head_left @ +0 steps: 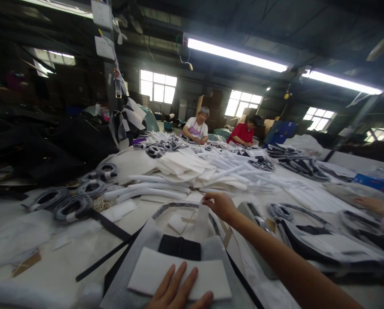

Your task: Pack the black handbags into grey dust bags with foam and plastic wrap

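Note:
A bag lies in front of me with thin white wrapping sheet over it and a wrapped handle arching at its far side. A black strap piece shows at its middle. My left hand rests flat, fingers spread, on a white foam sheet covering the near part of the bag. My right hand is at the handle's right side, thumb and fingers pinched on a thin translucent white strip that hangs down. A small white foam piece lies inside the handle's arch.
Coiled wrapped straps lie at left, with white foam tubes and stacked white sheets beyond. A grey-green device and another wrapped bag are at right. A co-worker's hand reaches in there; two people work across the table.

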Demonstrator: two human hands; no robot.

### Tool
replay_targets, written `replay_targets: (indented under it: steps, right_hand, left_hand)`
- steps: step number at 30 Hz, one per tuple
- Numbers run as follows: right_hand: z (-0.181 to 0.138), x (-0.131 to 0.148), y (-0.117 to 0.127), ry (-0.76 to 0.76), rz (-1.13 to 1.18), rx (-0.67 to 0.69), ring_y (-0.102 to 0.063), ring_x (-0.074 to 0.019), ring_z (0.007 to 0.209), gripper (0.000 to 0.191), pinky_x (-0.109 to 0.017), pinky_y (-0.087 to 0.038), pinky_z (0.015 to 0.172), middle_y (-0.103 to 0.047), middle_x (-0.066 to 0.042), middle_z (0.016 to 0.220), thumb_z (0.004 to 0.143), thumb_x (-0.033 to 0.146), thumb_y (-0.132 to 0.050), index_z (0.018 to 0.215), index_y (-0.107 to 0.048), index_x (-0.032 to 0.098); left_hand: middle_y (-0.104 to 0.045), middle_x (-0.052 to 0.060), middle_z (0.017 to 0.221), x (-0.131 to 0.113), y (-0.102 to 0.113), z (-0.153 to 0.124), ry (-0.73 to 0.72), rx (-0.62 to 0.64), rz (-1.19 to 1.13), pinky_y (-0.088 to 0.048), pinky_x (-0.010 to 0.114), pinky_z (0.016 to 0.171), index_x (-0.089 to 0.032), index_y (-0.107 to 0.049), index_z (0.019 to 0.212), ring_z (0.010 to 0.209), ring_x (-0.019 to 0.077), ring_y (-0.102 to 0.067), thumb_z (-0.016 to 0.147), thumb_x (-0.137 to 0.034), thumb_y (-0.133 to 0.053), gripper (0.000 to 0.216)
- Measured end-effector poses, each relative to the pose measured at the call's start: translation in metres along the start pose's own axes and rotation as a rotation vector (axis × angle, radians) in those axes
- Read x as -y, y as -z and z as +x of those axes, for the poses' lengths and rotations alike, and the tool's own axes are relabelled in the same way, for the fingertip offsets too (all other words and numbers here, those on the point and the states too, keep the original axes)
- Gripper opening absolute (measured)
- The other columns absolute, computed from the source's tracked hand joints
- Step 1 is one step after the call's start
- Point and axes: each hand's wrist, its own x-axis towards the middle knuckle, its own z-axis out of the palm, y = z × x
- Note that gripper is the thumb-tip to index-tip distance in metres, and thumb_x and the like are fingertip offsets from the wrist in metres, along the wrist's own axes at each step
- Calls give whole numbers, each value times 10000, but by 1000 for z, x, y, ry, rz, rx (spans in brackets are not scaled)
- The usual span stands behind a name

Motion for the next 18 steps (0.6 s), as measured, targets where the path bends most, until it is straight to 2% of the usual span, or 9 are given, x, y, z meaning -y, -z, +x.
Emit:
replay_targets:
  steps: [3, 6, 9, 12, 15, 18]
  right_hand:
    - [4, 2, 3, 52, 200, -5, -683, -206, 933, 257, -392, -514, 867, -726, -49, 937, 959, 400, -568, 878, -623, 163]
    - [-9, 8, 10, 118, 400, 64, -722, -210, 887, 280, -329, -536, 779, -764, -59, 910, 985, 437, -458, 856, -537, 201]
    - [-44, 22, 21, 173, 533, 141, -738, -208, 879, 236, -302, -544, 759, -779, -57, 893, 983, 436, -446, 881, -479, 226]
    - [-96, 38, 27, 184, 535, 168, -735, -191, 883, 156, -264, -532, 751, -775, -37, 900, 977, 363, -511, 887, -495, 236]
    - [-149, 42, 13, 203, 432, 155, -733, -161, 938, 53, -219, -538, 777, -771, -5, 991, 988, 261, -502, 942, -529, 259]
    - [-186, 30, -22, 349, 326, -8, -745, -150, 940, 91, -178, -573, 785, -772, -3, 1023, 996, 235, -483, 1030, -558, 273]
  left_hand:
    - [-704, -17, 1246, -2, -2, -2, -2, 4, 8, -635, 350, 831, -392, -469, 1436, 1051, 246, -717, 1031, -391, -437, 406]
    - [-696, -12, 1256, -2, -2, -3, 16, -10, 10, -603, 349, 904, -399, -470, 1434, 1073, 232, -707, 1037, -379, -425, 400]
    - [-708, -4, 1221, -1, 2, 2, 48, -58, 7, -515, 380, 1036, -403, -480, 1427, 1063, 203, -708, 1052, -343, -388, 391]
    - [-718, 0, 1191, 0, 8, 8, 65, -81, 1, -456, 393, 1094, -401, -489, 1422, 1058, 190, -708, 1063, -299, -346, 400]
    - [-712, 2, 1202, 0, 11, 11, 74, -59, -18, -478, 381, 1067, -400, -492, 1420, 1075, 198, -701, 1062, -265, -339, 412]
    - [-688, 7, 1253, -2, 12, 10, 100, -32, -78, -498, 365, 1038, -399, -500, 1413, 1125, 210, -676, 1056, -260, -371, 405]
